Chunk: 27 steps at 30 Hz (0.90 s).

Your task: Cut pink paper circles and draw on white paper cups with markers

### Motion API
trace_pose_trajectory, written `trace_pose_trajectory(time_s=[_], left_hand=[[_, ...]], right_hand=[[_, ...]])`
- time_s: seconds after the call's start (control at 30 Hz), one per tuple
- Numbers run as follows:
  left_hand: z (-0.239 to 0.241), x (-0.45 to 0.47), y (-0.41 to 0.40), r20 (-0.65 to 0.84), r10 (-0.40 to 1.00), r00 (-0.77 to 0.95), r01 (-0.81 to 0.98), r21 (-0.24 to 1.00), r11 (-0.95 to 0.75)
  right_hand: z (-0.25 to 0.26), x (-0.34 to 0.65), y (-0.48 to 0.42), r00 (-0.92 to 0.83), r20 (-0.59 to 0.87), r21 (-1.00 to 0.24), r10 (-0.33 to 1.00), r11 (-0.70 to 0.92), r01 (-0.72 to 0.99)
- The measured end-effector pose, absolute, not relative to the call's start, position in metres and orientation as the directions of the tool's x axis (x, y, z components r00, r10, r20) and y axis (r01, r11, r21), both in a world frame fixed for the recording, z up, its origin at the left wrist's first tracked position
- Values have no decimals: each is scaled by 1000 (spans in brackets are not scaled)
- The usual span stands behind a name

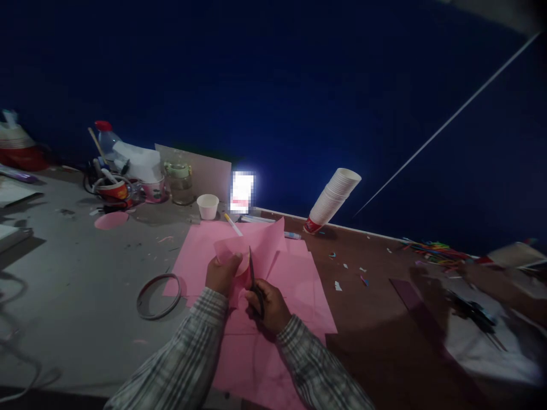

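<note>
My left hand (pixel 222 274) is closed on a sheet of pink paper (pixel 269 245), thumb on top, and lifts it off the stack beneath. In my right hand (pixel 272 304) is a pair of dark-handled scissors (pixel 257 287), its blades pointing away from me along the paper close to my left thumb. Whether the blades are parted I cannot make out. Several more pink sheets (pixel 299 307) lie flat under both hands. A yellow-capped marker (pixel 233 224) rests at their far edge.
Left of the sheets lies a grey tape ring (pixel 159 296). Behind stand a white paper cup (pixel 207 206), a green-lidded jar (pixel 179 182) and a leaning stack of paper cups (pixel 332 199). A pink disc (pixel 111 220), paper scraps (pixel 338 286) and coloured sticks (pixel 436 252) lie about.
</note>
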<state>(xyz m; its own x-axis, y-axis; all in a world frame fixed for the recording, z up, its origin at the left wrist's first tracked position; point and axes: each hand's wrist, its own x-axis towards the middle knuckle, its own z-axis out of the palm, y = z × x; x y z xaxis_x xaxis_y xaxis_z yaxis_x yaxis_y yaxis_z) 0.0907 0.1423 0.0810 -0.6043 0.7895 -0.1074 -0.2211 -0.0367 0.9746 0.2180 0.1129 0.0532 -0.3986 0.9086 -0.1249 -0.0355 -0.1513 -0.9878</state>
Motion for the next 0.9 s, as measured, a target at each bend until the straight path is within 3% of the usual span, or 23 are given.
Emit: trace_pose_trajectory(time_s=[0.27,0.9], left_hand=[[85,81,140,-170,864,-474,-315,949,14],[82,71,141,-175,945,-276,-287,953,93]], right_hand=[[54,221,114,-423,-120,-990,898,-143,-21],[64,223,119,-429,-114,-985,896,-157,-65]])
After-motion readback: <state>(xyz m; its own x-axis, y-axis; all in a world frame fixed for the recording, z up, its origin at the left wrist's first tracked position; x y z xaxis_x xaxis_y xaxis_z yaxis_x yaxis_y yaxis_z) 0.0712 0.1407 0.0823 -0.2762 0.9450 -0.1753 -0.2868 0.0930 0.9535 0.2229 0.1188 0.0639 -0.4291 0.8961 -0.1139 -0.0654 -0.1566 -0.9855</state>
